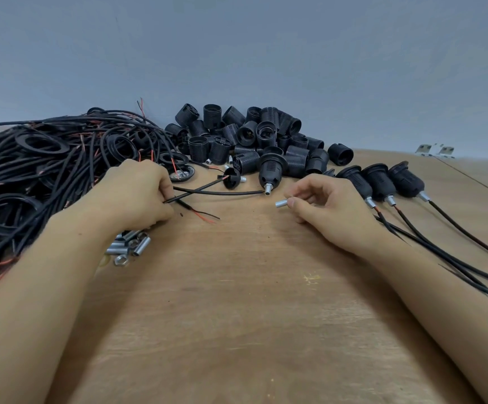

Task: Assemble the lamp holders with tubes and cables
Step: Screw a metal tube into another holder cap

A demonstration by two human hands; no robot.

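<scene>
1. left hand (137, 193) pinches a black cable (184, 204) on the bench (237, 301), just left of the lone lamp holder (270, 167).
2. right hand (327, 205) pinches a metal tube (281, 203) just below that lamp holder.

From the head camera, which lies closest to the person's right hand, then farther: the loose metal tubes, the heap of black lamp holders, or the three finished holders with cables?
From the right hand:
1. Finished holders with cables, just beside it on its right.
2. Heap of lamp holders, behind it by the wall.
3. Loose metal tubes, far across, under the left hand.
</scene>
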